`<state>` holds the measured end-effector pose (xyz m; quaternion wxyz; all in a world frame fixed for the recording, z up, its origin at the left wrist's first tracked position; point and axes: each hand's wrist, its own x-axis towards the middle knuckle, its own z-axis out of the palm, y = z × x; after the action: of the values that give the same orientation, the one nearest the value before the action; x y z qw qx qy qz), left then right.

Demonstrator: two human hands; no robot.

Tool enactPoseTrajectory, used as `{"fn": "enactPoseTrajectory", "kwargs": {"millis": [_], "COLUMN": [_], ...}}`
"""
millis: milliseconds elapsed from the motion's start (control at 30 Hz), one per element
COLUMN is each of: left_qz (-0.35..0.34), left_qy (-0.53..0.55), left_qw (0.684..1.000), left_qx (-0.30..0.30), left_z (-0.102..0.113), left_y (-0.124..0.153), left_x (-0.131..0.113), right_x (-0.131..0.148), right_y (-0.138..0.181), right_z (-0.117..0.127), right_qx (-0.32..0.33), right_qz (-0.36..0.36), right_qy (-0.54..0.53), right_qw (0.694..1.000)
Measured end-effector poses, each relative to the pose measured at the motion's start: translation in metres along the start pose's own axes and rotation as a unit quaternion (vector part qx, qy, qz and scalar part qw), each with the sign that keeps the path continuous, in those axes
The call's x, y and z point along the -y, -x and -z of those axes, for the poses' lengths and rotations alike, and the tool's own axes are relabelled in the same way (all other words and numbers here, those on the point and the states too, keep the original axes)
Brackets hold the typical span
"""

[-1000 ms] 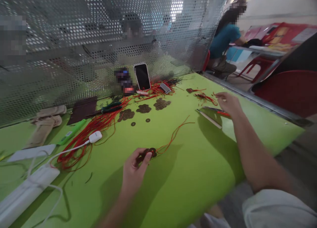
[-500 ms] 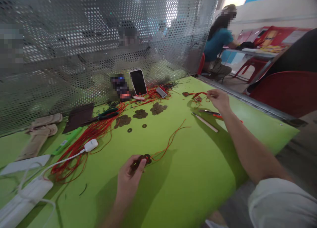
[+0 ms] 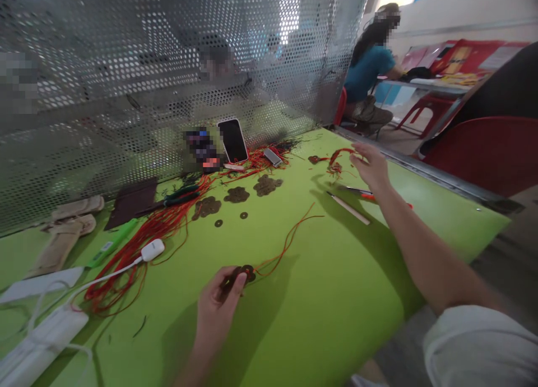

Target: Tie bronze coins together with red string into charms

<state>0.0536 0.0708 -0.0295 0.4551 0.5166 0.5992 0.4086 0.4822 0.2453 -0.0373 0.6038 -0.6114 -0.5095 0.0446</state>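
My left hand (image 3: 218, 305) pinches a small stack of dark coins (image 3: 245, 273) on the green table (image 3: 319, 297); a red cord (image 3: 290, 238) trails from the coins toward the far right. My right hand (image 3: 370, 165) is stretched out to the table's far right side, its fingers curled around a tangle of red cord with coins on it (image 3: 336, 161), lifted a little above the table. A thin stick (image 3: 348, 207) and a red-handled tool (image 3: 365, 194) lie just below that hand.
Heaps of dark coins (image 3: 237, 194) and a bundle of red cords (image 3: 138, 238) lie mid-table. A phone (image 3: 233, 140) leans on the perforated metal screen (image 3: 168, 67). A white charger (image 3: 152, 249), power strip (image 3: 37, 342) and green lighter (image 3: 112, 242) lie left. A seated person (image 3: 370, 67) is far right.
My right hand has moved left and farther away, closed on the red cord tangle and raised it off the table. My left hand has stayed on the coins.
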Motion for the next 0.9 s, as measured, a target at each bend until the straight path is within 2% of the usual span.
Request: {"fn": "enactPoseTrajectory", "kwargs": {"millis": [100,267,367,433,500,567,600,633,733,900], "left_qz": [-0.009,-0.017,-0.028,-0.031,-0.033,-0.031,-0.032,-0.033,-0.043,-0.029], "left_qy": [0.012,0.0,0.002,0.014,0.028,0.037,0.04,0.041,0.049,0.051], "left_qw": [1.0,1.0,1.0,0.999,0.999,0.999,0.999,0.999,0.998,0.998], "left_qx": [-0.025,0.005,0.013,0.012,0.007,0.007,0.006,0.007,0.002,0.014], "left_z": [-0.003,-0.003,-0.003,-0.004,-0.005,-0.005,-0.006,-0.005,-0.005,-0.004], "left_y": [0.003,0.001,-0.001,-0.001,0.0,0.001,0.001,0.001,0.0,0.0], "left_x": [-0.002,-0.003,-0.002,-0.002,-0.001,0.0,0.0,0.0,0.0,0.0], "right_x": [0.001,0.01,0.035,0.061,0.093,0.124,0.138,0.15,0.174,0.184], "right_y": [0.005,0.01,0.024,0.042,0.068,0.097,0.112,0.126,0.157,0.173], "right_z": [0.004,0.005,-0.005,-0.017,-0.03,-0.042,-0.047,-0.051,-0.057,-0.058], "right_qx": [0.058,0.016,0.03,0.084,0.188,0.36,0.425,0.46,0.506,0.526], "right_qz": [-0.003,-0.049,-0.051,-0.021,0.043,0.103,0.131,0.148,0.182,0.19], "right_qy": [0.068,0.088,0.034,-0.031,-0.094,-0.113,-0.117,-0.124,-0.128,-0.102], "right_qw": [0.996,0.995,0.998,0.996,0.977,0.92,0.888,0.867,0.833,0.822]}}
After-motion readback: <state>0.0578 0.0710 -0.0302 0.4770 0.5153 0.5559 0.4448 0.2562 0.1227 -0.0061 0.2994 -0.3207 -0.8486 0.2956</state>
